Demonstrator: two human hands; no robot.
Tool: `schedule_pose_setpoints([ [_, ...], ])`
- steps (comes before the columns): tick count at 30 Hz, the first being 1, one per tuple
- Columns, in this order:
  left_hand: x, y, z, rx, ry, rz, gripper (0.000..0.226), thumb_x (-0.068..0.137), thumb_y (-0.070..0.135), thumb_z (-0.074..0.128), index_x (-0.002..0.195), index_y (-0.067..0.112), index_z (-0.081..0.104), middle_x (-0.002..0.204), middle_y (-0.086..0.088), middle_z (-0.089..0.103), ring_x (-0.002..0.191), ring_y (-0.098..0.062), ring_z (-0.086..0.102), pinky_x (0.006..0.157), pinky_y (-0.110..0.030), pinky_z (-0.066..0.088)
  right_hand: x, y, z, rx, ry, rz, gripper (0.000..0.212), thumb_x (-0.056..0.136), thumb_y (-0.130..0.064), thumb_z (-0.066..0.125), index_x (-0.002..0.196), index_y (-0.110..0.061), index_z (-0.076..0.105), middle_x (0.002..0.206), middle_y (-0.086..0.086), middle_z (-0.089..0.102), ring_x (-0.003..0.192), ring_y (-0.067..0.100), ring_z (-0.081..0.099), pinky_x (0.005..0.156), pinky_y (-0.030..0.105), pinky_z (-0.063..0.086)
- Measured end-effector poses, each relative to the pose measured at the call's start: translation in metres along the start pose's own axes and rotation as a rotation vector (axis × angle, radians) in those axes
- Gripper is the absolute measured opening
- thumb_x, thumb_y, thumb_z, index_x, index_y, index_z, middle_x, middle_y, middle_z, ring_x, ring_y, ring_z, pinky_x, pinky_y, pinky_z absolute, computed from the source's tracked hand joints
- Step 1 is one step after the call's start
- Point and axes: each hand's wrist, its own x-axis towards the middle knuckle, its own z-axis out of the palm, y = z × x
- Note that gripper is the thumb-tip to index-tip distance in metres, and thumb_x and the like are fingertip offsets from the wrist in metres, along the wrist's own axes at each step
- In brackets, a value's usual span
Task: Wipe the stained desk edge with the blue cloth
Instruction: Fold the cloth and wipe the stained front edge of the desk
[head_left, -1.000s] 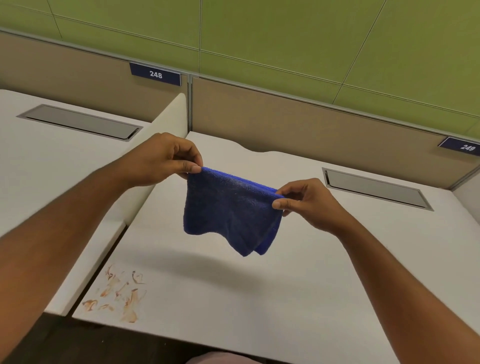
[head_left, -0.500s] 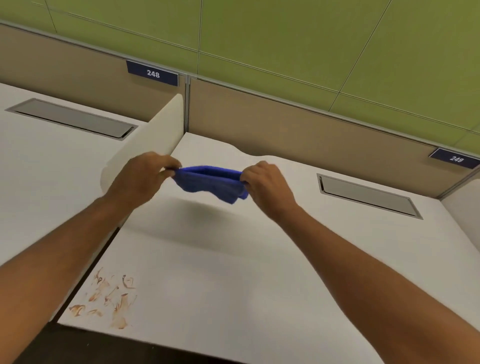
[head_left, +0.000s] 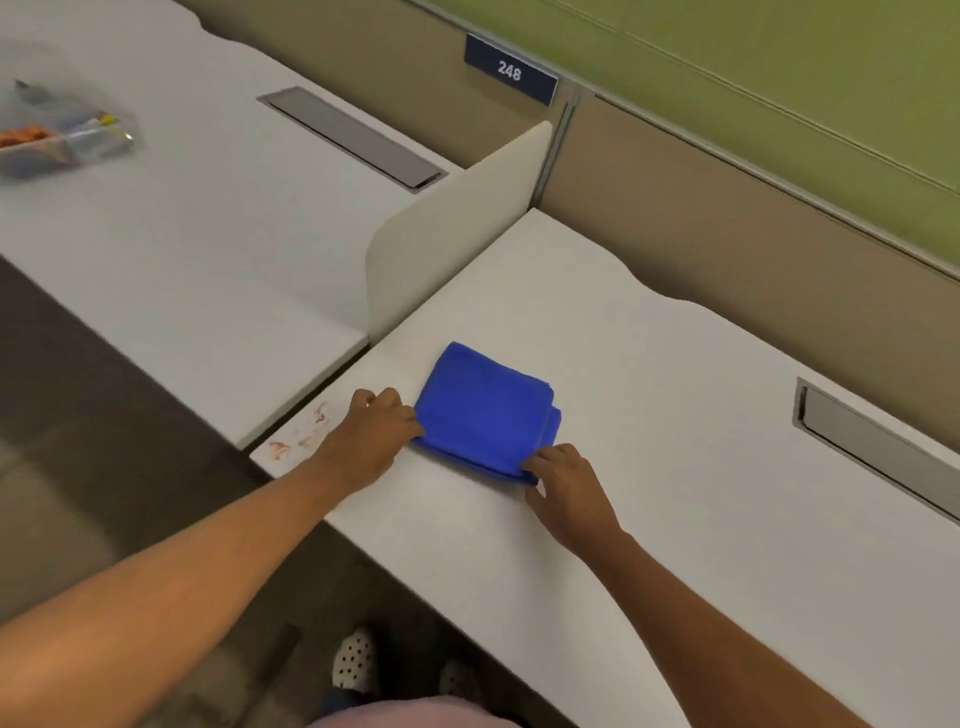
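Your blue cloth (head_left: 485, 410) lies folded into a thick pad on the white worktop (head_left: 675, 493), just beside the near end of the cream divider panel (head_left: 457, 234) that separates it from the neighbouring desk (head_left: 208, 234). Taking the cloth as your landmark: your left hand (head_left: 371, 434) sits at its left edge, fingers curled loosely with the fingertips touching the fabric, and I cannot tell whether they pinch it or only press against it. Your right hand (head_left: 566, 486) is at the cloth's near corner, fingers bent and resting on the folded layers, palm down on the worktop; no full grip shows there either.

The reddish-brown stains (head_left: 304, 434) lie to the left of the cloth, just beyond your left hand, on the worktop's corner near its front edge. The cloth does not cover them and is apart from them, with your left hand in between.

Behind the cloth, the beige partition (head_left: 727, 234) rises under a green wall (head_left: 831, 78), carrying a dark plate reading 248 (head_left: 510, 69). To the right of the cloth a grey cable hatch (head_left: 878, 447) is set into the worktop. Far to the cloth's left, on the neighbouring desk, sits a second hatch (head_left: 353, 137) and a blurred clear container (head_left: 57, 135) holding coloured items.
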Motion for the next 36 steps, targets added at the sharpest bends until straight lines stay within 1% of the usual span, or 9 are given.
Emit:
schedule_pose_setpoints([
  [7, -0.049, 0.028, -0.007, 0.114, -0.021, -0.28, 0.057, 0.082, -0.01, 0.066, 0.125, 0.026, 0.074, 0.119, 0.003, 0.073, 0.12, -0.027, 0.055, 0.098, -0.049, 0.034, -0.017, -0.011, 0.027, 0.091, 0.055, -0.14, 0.023, 0.088, -0.017, 0.078, 0.11, -0.016, 0.079, 0.115, -0.001, 0.074, 0.108, 0.026, 0.066, 0.098, 0.038, 0.051],
  [15, -0.112, 0.077, 0.002, 0.156, 0.061, -0.692, 0.035, 0.088, 0.02, 0.074, 0.123, 0.025, 0.075, 0.135, -0.003, 0.068, 0.13, -0.032, 0.05, 0.1, -0.056, 0.038, -0.008, -0.032, 0.042, 0.175, -0.034, -0.39, 0.027, 0.091, -0.049, 0.058, 0.088, -0.026, 0.072, 0.109, -0.008, 0.062, 0.109, 0.015, 0.055, 0.1, 0.034, 0.037],
  [19, -0.116, 0.12, 0.018, -0.161, 0.382, -1.091, 0.049, 0.095, 0.028, 0.069, 0.141, 0.017, 0.055, 0.151, -0.007, 0.051, 0.142, -0.028, 0.043, 0.115, -0.052, 0.037, 0.041, -0.065, 0.051, 0.163, -0.041, -0.441, 0.048, 0.096, -0.06, 0.051, 0.131, -0.028, 0.062, 0.144, 0.003, 0.055, 0.136, 0.025, 0.049, 0.115, 0.055, 0.042],
  [21, -0.107, 0.144, 0.03, -0.477, 0.552, -1.347, 0.056, 0.101, 0.029, 0.063, 0.151, 0.013, 0.042, 0.161, -0.008, 0.039, 0.149, -0.026, 0.036, 0.121, -0.049, 0.035, 0.066, -0.082, 0.062, 0.023, -0.173, -0.403, 0.077, 0.095, -0.077, 0.039, 0.159, -0.036, 0.031, 0.171, 0.005, 0.023, 0.158, 0.034, 0.019, 0.126, 0.059, 0.016],
  [23, -0.094, 0.165, 0.043, -0.806, 0.692, -1.504, 0.066, 0.104, 0.032, 0.058, 0.16, 0.013, 0.028, 0.168, -0.01, 0.028, 0.152, -0.026, 0.033, 0.121, -0.041, 0.034, 0.084, -0.09, 0.078, -0.128, -0.239, -0.399, 0.087, 0.092, -0.085, 0.021, 0.165, -0.04, 0.005, 0.176, 0.002, -0.002, 0.162, 0.037, -0.005, 0.126, 0.063, 0.0],
  [27, -0.06, 0.195, 0.062, -1.198, 0.832, -1.528, 0.086, 0.102, 0.042, 0.062, 0.166, 0.023, 0.008, 0.171, -0.004, 0.027, 0.152, -0.023, 0.036, 0.117, -0.035, 0.036, 0.108, -0.086, 0.092, -0.194, -0.183, -0.46, 0.077, 0.097, -0.074, 0.002, 0.166, -0.039, 0.002, 0.177, 0.0, -0.001, 0.162, 0.035, -0.004, 0.128, 0.063, -0.002],
  [29, -0.049, 0.2, 0.068, -1.208, 0.881, -1.543, 0.095, 0.098, 0.042, 0.068, 0.166, 0.025, 0.005, 0.171, -0.002, 0.028, 0.152, -0.02, 0.036, 0.119, -0.039, 0.04, 0.125, -0.081, 0.09, -0.167, -0.171, -0.455, 0.073, 0.101, -0.066, 0.004, 0.167, -0.033, 0.004, 0.177, -0.002, 0.005, 0.163, 0.03, 0.0, 0.13, 0.06, 0.003],
  [33, -0.046, 0.199, 0.076, -1.159, 0.894, -1.534, 0.11, 0.086, 0.05, 0.079, 0.165, 0.03, 0.005, 0.17, 0.006, 0.024, 0.141, 0.003, 0.026, 0.1, -0.001, 0.024, 0.137, -0.083, 0.089, -0.065, -0.12, -0.357, 0.066, 0.11, -0.053, 0.021, 0.167, -0.025, 0.006, 0.176, -0.001, 0.011, 0.163, 0.026, 0.006, 0.131, 0.054, 0.006],
  [36, -0.047, 0.199, 0.079, -1.156, 0.901, -1.504, 0.111, 0.084, 0.058, 0.075, 0.165, 0.031, 0.005, 0.171, 0.005, 0.025, 0.146, -0.002, 0.029, 0.107, -0.008, 0.028, 0.105, -0.074, 0.09, -0.103, -0.142, -0.483, 0.067, 0.108, -0.057, 0.014, 0.166, -0.028, 0.003, 0.176, -0.002, 0.011, 0.163, 0.025, 0.005, 0.132, 0.051, 0.004],
])
